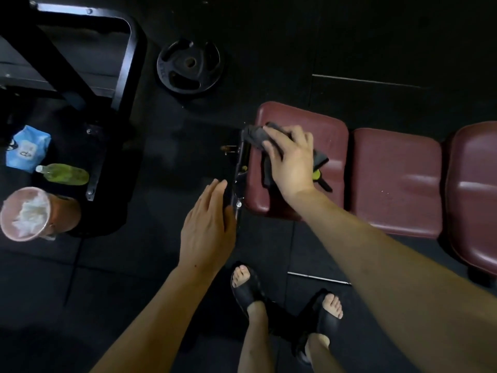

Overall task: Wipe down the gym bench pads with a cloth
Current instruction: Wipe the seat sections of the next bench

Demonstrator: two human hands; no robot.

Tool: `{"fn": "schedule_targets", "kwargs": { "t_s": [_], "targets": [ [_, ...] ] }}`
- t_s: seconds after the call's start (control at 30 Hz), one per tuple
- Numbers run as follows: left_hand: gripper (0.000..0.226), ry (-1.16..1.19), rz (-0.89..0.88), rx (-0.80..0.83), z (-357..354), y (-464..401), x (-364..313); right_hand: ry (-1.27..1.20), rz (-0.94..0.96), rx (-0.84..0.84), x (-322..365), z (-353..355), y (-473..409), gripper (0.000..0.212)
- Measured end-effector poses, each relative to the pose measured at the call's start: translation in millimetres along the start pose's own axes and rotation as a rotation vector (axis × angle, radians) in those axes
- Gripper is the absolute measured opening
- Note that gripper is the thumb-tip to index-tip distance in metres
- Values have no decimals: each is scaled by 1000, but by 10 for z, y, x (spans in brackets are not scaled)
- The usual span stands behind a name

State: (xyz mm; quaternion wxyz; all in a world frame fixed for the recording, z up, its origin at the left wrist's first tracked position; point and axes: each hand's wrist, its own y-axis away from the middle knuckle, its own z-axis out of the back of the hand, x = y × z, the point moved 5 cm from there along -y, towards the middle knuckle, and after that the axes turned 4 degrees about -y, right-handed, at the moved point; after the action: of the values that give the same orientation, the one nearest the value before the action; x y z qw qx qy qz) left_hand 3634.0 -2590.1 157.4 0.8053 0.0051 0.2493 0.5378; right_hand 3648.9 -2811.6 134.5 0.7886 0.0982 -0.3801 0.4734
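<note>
A gym bench with dark red pads runs from the centre to the right edge: a left end pad point(330, 130), a middle pad point(395, 181) and a third pad point(473, 195). A dark grey cloth point(256, 134) lies on the left end pad. My right hand point(291, 160) presses flat on the cloth with straight fingers. My left hand point(208, 224) hovers with straight fingers beside the black metal frame point(238, 168) at the bench's left end, holding nothing.
A black weight plate point(189, 66) lies on the dark floor behind the bench. At left stand a black machine frame point(126, 63), a blue packet point(28, 149), a green bottle point(64, 174) and a plastic cup point(25, 214). My sandalled feet point(247, 286) are below.
</note>
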Motion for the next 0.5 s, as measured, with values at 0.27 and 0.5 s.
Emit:
{"fn": "schedule_targets", "kwargs": {
  "t_s": [0.27, 0.5],
  "targets": [
    [52, -29, 48, 20, 45, 176, 52, -96, 246, 188, 157, 222, 941, 27],
    [49, -25, 21, -4, 88, 130, -48, -34, 70, 92, 70, 204, 1009, 26]
  ]
}}
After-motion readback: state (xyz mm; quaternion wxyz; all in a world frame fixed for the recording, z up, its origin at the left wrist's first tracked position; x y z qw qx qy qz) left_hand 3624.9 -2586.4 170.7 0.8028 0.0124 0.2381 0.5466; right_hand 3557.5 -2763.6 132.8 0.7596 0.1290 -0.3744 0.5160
